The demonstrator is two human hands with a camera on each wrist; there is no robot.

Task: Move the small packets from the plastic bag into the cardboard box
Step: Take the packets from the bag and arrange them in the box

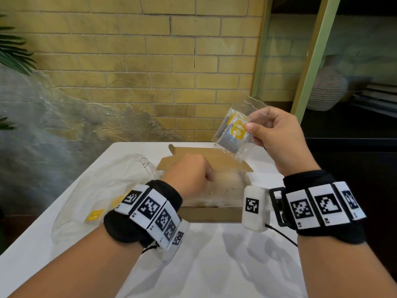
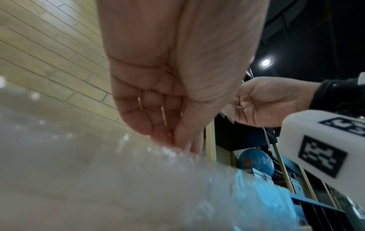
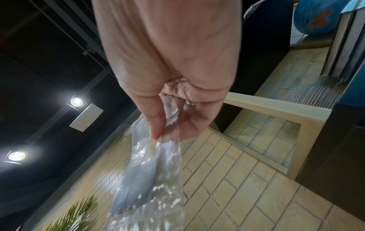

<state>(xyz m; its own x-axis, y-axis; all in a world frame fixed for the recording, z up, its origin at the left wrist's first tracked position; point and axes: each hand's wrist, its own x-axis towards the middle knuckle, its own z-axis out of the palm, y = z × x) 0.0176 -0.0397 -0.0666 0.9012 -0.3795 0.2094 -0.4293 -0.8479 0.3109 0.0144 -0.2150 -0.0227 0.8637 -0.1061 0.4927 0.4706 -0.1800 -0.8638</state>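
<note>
While the left hand [image 1: 189, 173] is curled into the cardboard box [image 1: 211, 214], holding unclear, a packet [image 1: 233, 131] is pinched below right-hand fingertips [image 1: 250, 126], seemingly for dropping in.

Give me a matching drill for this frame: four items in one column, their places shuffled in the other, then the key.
Items
1. clear packets with yellow labels
2. brown cardboard box
3. large clear plastic bag
4. left hand

Places
A. lying on the white table, left of the box
B. over the box opening
C. pinched in the right hand, raised
D. on the table between the wrists

Pairs: 1-C, 2-D, 3-A, 4-B
</note>
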